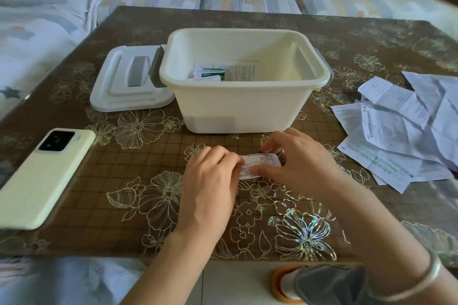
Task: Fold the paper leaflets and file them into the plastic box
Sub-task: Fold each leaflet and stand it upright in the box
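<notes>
Two hands hold a small folded leaflet (260, 164) on the table (111, 168).
I see left hand (210, 173) and right hand (300, 163) pinching its ends, just before the plastic box (235, 106); loose leaflets (401, 131) lie right.

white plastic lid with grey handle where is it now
In the head view, the white plastic lid lies flat on the brown flowered table, just left of the open cream plastic box.
</notes>
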### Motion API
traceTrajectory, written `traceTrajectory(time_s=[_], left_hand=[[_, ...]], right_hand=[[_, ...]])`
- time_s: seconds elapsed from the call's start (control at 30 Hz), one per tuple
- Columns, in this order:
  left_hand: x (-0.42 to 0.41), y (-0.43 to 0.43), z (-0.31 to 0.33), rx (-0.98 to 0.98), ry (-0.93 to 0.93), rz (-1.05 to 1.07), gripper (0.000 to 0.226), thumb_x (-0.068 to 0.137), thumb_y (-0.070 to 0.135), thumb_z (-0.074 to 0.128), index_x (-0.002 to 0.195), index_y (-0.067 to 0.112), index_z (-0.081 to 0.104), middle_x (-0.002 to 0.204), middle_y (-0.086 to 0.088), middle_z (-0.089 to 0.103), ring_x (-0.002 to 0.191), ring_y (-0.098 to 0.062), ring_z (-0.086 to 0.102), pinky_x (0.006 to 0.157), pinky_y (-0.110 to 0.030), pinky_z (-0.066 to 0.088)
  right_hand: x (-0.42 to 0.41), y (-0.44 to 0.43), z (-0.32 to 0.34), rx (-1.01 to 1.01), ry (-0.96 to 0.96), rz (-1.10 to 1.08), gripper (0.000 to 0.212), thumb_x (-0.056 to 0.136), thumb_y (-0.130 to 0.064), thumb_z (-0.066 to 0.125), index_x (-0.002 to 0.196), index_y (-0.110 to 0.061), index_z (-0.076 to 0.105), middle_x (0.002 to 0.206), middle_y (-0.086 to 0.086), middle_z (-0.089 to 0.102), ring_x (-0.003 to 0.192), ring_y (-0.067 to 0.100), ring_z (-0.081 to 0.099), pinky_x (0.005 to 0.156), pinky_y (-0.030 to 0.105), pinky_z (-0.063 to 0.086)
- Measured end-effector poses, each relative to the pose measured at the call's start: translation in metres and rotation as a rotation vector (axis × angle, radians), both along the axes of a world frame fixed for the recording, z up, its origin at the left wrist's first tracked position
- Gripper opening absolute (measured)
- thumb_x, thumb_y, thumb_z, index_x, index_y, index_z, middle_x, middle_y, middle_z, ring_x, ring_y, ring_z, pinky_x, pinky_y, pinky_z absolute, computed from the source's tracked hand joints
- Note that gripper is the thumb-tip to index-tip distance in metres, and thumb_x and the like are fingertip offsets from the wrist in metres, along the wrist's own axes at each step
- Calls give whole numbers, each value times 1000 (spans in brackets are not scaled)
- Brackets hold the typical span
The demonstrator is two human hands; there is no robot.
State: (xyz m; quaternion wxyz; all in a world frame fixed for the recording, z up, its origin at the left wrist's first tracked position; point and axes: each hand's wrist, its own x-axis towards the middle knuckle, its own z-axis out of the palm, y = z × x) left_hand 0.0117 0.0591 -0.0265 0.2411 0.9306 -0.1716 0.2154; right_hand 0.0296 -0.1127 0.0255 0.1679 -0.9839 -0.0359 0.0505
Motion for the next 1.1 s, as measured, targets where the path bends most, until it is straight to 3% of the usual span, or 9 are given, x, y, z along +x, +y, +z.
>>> traceTrajectory(time_s=[0.1,0.27,0.43,0.53,0.6,0.7,0.83,0.97,1.1], left_hand=[[0,2,0,-40,33,-4,8,84,19,74,91,16,72,88,6,64,82,-14,56,74,-35,51],[3,4,-1,-117,105,-11,20,78,28,75,97,22,74,90,10,62,86,-12,56,75,-35,50],[5,4,-1,-133,136,-13,28,78,41,63,100,27,73,88,13,58,84,-9,52,75,-33,48],[5,4,1,-116,157,-27,41,77,51,50,99,25,74,87,13,57,82,-8,51,74,-31,45],[4,4,3,-107,162,-25,46,77,54,47,100,23,72,87,12,58,83,-9,52,75,-32,46],[2,4,4,-173,183,1,57,76,47,64,125,18,60,92,13,61,89,-9,57,88,-33,47],[-1,3,3,-184,162,5,89,70,31,81,146,10,38,110,5,62,100,-13,59,93,-31,44],[-2,5,4,-217,144,11,74,73,29,80,138,15,48,128,0,54,109,-14,55,91,-26,45],[-7,19,6,-215,95,-52,34,75,26,73,108,18,67,120,2,54,111,-10,52,94,-6,37]], right_hand=[[15,6,14,-119,170,34,60,68,-66,70,112,-29,51,103,-10,57,98,14,52,75,31,43],[25,8,19,-136,256,48,58,60,-73,71,89,-25,58,78,-11,56,76,12,54,65,29,45],[4,-1,12,262,137,4,43,77,-63,63,78,-20,70,65,-2,67,48,11,52,50,25,40],[-15,-3,4,578,105,-27,47,78,-71,48,81,-32,74,78,4,73,68,29,65,65,31,50],[-26,-1,-4,658,30,-25,41,81,-65,46,91,-38,74,76,-3,73,67,20,67,67,33,55],[-34,3,-19,573,-190,75,28,94,-43,50,107,-31,72,93,-20,72,87,-3,64,77,23,54],[-34,8,-42,335,-420,234,31,95,-31,49,114,-23,71,112,-17,68,108,6,57,90,27,49],[-40,10,-49,201,-462,259,35,96,-31,44,123,-25,66,119,-16,64,114,13,54,87,35,46],[-43,12,-51,109,-436,263,38,95,-35,41,123,-26,65,122,-13,60,115,16,52,84,37,43]])
